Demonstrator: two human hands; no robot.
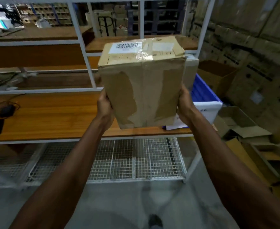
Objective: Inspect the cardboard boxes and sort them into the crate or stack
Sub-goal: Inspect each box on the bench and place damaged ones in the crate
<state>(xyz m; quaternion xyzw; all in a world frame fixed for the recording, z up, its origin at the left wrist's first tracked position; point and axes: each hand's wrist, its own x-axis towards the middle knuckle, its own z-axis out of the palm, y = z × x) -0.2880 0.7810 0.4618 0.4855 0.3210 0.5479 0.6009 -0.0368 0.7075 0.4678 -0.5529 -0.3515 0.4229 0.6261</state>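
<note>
Holding the taped cardboard box [142,83] up over the wooden shelf [50,116] | left hand [105,107] and right hand [184,104] clamp its lower sides | feels stiff-ish, scuffed, probably light | blue crate [203,95] just behind it

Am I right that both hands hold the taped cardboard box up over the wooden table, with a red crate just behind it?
Not quite: the head view shows the crate is blue. Otherwise yes: the left hand and right hand hold the cardboard box above the wooden table.

Bare forearms, sleeveless to frame edge
</note>
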